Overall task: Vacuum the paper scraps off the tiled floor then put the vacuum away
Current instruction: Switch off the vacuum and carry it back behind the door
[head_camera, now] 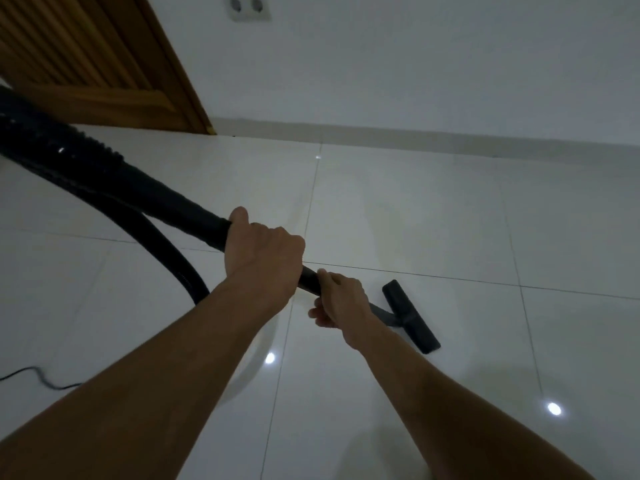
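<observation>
A black vacuum wand (187, 209) slants from the upper left down to the middle of the view. My left hand (263, 251) grips it high up, and my right hand (341, 301) grips it lower down. The flat black floor nozzle (410, 315) rests on the glossy white tiled floor (450, 209), just right of my right hand. The ribbed black hose (162, 251) loops down behind my left forearm. No paper scraps show on the tiles. The vacuum's body is out of view.
A wooden louvred door (90, 57) stands at the upper left. A white wall with a double socket (249, 6) runs along the back, above a skirting line. A thin black power cord (38, 377) lies on the floor at the lower left.
</observation>
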`<state>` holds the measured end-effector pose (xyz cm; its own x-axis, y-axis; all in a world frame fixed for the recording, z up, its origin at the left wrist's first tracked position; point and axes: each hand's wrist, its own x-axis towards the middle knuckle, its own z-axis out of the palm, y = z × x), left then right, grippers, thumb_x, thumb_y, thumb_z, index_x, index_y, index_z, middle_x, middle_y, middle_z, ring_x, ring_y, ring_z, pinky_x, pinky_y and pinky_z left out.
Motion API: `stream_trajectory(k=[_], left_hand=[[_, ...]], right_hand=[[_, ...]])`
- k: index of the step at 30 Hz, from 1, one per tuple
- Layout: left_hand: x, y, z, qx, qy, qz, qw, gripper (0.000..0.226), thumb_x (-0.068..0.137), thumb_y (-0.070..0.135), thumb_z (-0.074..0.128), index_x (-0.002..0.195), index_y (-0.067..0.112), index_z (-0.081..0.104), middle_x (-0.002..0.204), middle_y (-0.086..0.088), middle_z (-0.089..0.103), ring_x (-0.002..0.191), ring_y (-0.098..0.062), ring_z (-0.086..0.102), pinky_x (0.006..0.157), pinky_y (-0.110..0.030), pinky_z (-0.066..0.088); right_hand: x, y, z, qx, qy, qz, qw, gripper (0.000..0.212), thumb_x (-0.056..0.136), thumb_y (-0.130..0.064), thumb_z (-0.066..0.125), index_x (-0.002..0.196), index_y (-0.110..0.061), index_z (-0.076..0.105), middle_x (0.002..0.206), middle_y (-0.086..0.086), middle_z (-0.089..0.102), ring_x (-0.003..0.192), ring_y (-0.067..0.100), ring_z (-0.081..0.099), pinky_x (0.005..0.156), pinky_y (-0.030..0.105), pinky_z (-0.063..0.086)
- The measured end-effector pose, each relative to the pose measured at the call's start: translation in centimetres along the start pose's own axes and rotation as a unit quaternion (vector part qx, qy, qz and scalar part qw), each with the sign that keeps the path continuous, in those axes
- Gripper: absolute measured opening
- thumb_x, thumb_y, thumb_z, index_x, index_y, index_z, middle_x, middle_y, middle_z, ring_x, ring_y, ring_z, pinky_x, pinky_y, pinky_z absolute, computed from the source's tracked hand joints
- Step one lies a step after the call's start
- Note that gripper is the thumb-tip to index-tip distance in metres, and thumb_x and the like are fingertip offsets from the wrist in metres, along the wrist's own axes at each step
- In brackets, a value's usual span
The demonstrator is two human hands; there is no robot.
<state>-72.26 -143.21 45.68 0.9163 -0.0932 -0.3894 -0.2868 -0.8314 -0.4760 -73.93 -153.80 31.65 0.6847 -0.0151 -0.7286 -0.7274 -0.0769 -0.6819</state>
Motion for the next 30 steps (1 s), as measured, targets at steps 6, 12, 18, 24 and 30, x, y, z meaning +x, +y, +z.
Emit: stream_trajectory(k=[6,12,18,24,30], left_hand=[[-1.5,-7.3,3.4,0.033,0.071,-0.007,0.997,0.01,0.085,0.024,0.061,0.083,0.023,0.052,0.078,0.003,0.062,0.087,-0.021,0.057,0.103,-0.044,0.026],[-1.0,-12.2,5.9,0.064,0.103,-0.01,0.993,0.022,0.086,0.029,0.064,0.079,0.019,0.046,0.074,-0.001,0.057,0.093,-0.024,0.058,0.107,-0.045,0.025],[0.9,-18.0,9.1,0.042,0.223,0.021,0.974,0.03,0.081,0.045,0.069,0.107,0.032,0.068,0.113,0.004,0.065,0.125,-0.022,0.046,0.118,-0.053,-0.001],[1.8,-20.6,16.0,-0.151,0.434,-0.065,0.886,0.046,0.073,0.043,0.076,0.107,0.013,0.074,0.144,-0.016,0.046,0.141,-0.034,0.027,0.116,-0.057,0.021],[2.7,-20.8,20.5,-0.392,0.586,-0.123,0.698,0.047,0.078,0.023,0.081,0.121,0.011,0.066,0.148,-0.022,0.031,0.135,-0.034,0.036,0.112,-0.03,0.038]], right_hand=[[0.3,1.7,6.5,-0.278,0.001,-0.286,0.917,0.048,0.1,-0.047,0.051,0.146,-0.031,0.049,0.087,0.003,0.056,0.072,0.01,0.054,0.066,0.018,0.041],[1.5,0.7,15.1,-0.247,0.004,-0.38,0.891,0.045,0.095,-0.05,0.052,0.135,-0.03,0.055,0.114,-0.004,0.063,0.104,0.014,0.057,0.087,0.033,0.052],[2.7,-0.7,18.8,-0.151,-0.017,-0.423,0.893,0.028,0.102,-0.033,0.055,0.126,-0.019,0.056,0.098,0.0,0.062,0.08,0.012,0.059,0.068,0.017,0.046],[4.1,-0.8,22.4,-0.087,-0.025,-0.47,0.878,0.019,0.102,-0.026,0.056,0.119,-0.016,0.057,0.092,-0.005,0.059,0.073,0.001,0.053,0.065,0.009,0.041],[4.5,-1.3,27.2,-0.066,-0.04,-0.533,0.843,0.012,0.102,-0.023,0.057,0.112,-0.018,0.058,0.086,-0.006,0.058,0.069,0.001,0.052,0.063,0.008,0.04]])
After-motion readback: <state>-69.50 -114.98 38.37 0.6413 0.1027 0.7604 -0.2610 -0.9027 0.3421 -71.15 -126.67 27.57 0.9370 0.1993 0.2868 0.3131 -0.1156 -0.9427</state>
